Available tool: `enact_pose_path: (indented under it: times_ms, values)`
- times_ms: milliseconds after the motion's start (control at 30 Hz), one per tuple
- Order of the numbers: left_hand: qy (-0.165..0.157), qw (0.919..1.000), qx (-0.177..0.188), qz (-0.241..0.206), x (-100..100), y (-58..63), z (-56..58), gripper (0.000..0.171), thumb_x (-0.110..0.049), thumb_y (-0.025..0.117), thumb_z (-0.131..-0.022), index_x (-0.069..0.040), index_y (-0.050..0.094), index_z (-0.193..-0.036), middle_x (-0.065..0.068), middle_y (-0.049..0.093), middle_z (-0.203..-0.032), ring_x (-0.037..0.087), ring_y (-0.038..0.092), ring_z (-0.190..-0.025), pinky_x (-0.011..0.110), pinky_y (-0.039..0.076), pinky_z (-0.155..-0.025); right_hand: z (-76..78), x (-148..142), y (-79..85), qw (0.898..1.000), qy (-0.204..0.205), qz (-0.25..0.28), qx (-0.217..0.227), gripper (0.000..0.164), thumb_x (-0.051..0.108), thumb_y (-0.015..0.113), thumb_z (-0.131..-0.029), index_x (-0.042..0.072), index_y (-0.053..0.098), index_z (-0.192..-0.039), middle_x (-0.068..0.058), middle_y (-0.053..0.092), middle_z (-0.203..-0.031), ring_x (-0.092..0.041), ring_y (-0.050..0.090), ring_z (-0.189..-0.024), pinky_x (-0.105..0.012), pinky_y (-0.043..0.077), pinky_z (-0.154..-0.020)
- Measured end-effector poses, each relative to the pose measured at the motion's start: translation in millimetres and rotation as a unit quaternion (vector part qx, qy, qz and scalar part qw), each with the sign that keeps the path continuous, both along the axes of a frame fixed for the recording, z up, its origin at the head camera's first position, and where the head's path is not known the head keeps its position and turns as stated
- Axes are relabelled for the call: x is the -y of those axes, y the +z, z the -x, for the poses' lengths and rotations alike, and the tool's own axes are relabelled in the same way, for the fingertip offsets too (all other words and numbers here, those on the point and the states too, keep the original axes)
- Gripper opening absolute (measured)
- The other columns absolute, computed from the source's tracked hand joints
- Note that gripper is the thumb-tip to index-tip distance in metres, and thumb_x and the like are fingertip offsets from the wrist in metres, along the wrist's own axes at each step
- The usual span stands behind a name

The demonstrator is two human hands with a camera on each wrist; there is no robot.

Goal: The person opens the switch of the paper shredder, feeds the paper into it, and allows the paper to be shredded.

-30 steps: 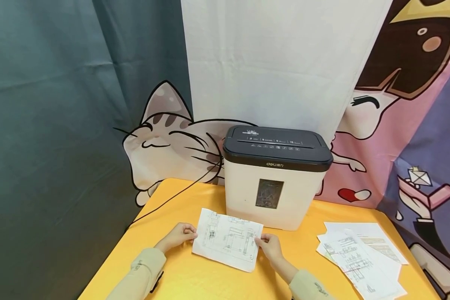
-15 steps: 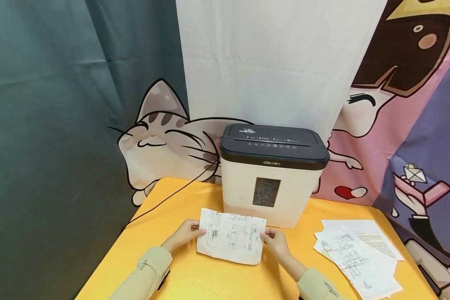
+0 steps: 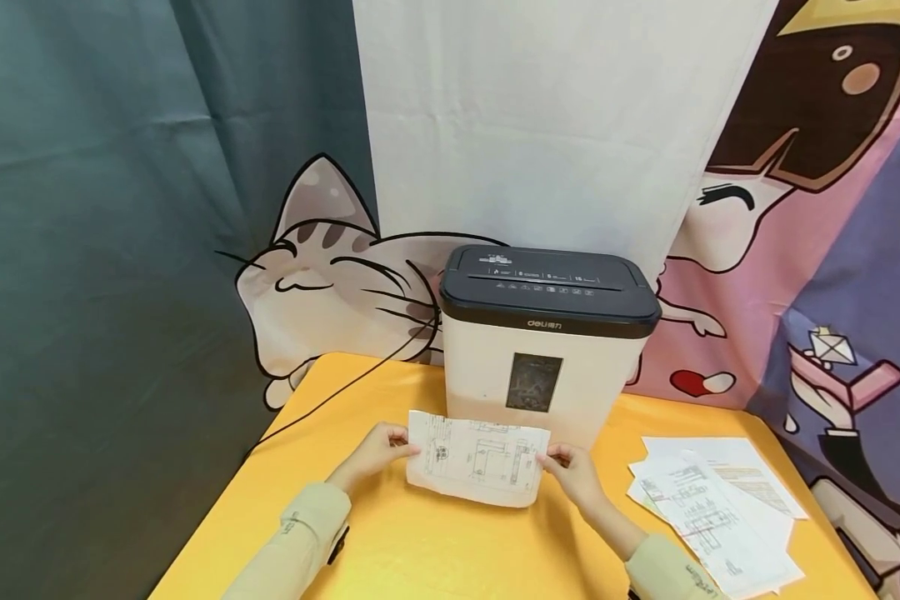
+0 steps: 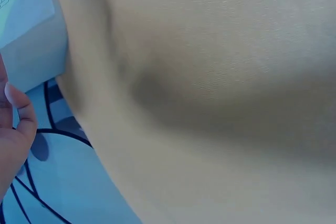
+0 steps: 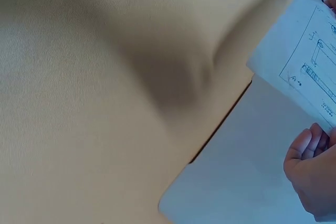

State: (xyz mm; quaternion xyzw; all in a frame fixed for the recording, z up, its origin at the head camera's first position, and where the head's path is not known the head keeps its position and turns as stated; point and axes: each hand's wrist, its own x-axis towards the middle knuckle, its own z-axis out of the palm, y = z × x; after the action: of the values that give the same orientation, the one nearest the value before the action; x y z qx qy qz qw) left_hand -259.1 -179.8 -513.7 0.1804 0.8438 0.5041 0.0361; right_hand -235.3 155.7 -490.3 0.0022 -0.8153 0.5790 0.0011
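Between my two hands a sheet of paper [image 3: 476, 460] printed with a line drawing is held up, tilted, above the table and before the shredder. My left hand [image 3: 378, 454] pinches its left edge; in the left wrist view that hand [image 4: 16, 124] shows only at the left border. My right hand [image 3: 576, 477] pinches the right edge with thumb and fingers. The right wrist view has the right hand [image 5: 315, 169] at the paper's edge [image 5: 304, 56]. A white paper shredder [image 3: 472, 367] with a dark slotted lid [image 3: 547, 283] stands just behind the sheet.
Several loose printed sheets [image 3: 720, 517] overlap on the right of the yellow table [image 3: 390, 550]. A black cord [image 3: 337, 392] runs from the shredder to the table's left edge. Printed curtains [image 3: 555, 125] hang close behind.
Both hands have lifted the sheet and carried it slightly right and toward the shredder. It now looks more foreshortened, and its top edge overlaps the shredder's lower front. The loose sheets stay put.
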Motion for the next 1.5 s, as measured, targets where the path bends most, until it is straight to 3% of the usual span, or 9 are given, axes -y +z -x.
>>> enact_pose_path:
  times_ms: [233,400,533,700,1000,1233,1500]
  values:
    - [0.04,0.9983,-0.041,0.012,-15,13.5,1.4,0.019,-0.01,0.071,-0.083,-0.001,0.064,-0.068,0.009,0.066,-0.071,0.001,0.048,-0.062,0.018,0.043,-0.059,6.0,-11,9.5,0.999,0.01,0.011,-0.048,0.011,-0.005,0.063,-0.085,-0.016,0.063,-0.083,-0.009,0.063,-0.074,0.002,0.047,-0.06,-0.015,0.042,-0.058]
    - [0.062,0.9949,-0.078,0.015,-24,29.8,4.0,0.018,-0.01,0.072,-0.081,-0.002,0.064,-0.066,0.009,0.066,-0.069,0.002,0.048,-0.061,0.018,0.043,-0.057,11.4,-17,19.2,0.997,0.02,0.018,-0.07,0.01,-0.007,0.063,-0.084,-0.017,0.062,-0.082,-0.007,0.063,-0.072,0.002,0.051,-0.06,-0.013,0.045,-0.058]
    - [0.058,0.9945,-0.085,0.02,-28,43.7,7.6,0.017,-0.01,0.072,-0.081,-0.003,0.065,-0.068,0.009,0.068,-0.071,0.002,0.049,-0.062,0.019,0.044,-0.058,14.3,-23,30.6,0.997,0.019,0.009,-0.073,0.013,-0.004,0.063,-0.085,-0.017,0.062,-0.084,-0.01,0.065,-0.074,0.002,0.051,-0.06,-0.014,0.045,-0.055]
    - [0.052,0.9943,-0.089,0.03,-33,59.3,14.4,0.015,-0.01,0.072,-0.081,-0.004,0.066,-0.068,0.009,0.068,-0.073,0.006,0.051,-0.063,0.019,0.043,-0.059,16.9,-31,45.7,0.996,0.018,-0.021,-0.082,0.015,0.001,0.065,-0.086,-0.015,0.063,-0.086,-0.004,0.063,-0.073,0.002,0.045,-0.059,-0.016,0.039,-0.053]
    - [0.042,0.9917,-0.108,0.056,-37,93.1,24.1,0.015,-0.01,0.073,-0.081,-0.004,0.066,-0.069,0.006,0.066,-0.071,0.006,0.049,-0.062,0.019,0.043,-0.057,23.1,-39,75.3,0.992,0.03,-0.042,-0.113,0.015,0.001,0.064,-0.087,-0.014,0.063,-0.085,-0.002,0.061,-0.072,0.002,0.046,-0.061,-0.014,0.041,-0.057]
    - [0.024,0.9893,-0.129,0.063,-41,122.4,29.0,0.018,-0.009,0.073,-0.08,-0.003,0.064,-0.066,0.006,0.065,-0.067,0.012,0.044,-0.057,0.02,0.036,-0.051,29.6,-45,95.6,0.98,0.026,-0.087,-0.178,0.013,0.002,0.067,-0.085,-0.011,0.066,-0.081,-0.011,0.062,-0.069,0.0,0.043,-0.058,-0.014,0.039,-0.053]
    - [0.016,0.987,-0.141,0.075,-49,143.2,32.8,0.022,-0.01,0.074,-0.08,-0.004,0.061,-0.063,0.003,0.059,-0.063,0.009,0.043,-0.057,0.019,0.035,-0.051,36.5,-49,115.9,0.967,-0.005,-0.12,-0.224,0.01,-0.005,0.064,-0.085,-0.014,0.064,-0.08,-0.012,0.056,-0.063,-0.001,0.039,-0.056,-0.013,0.034,-0.049]
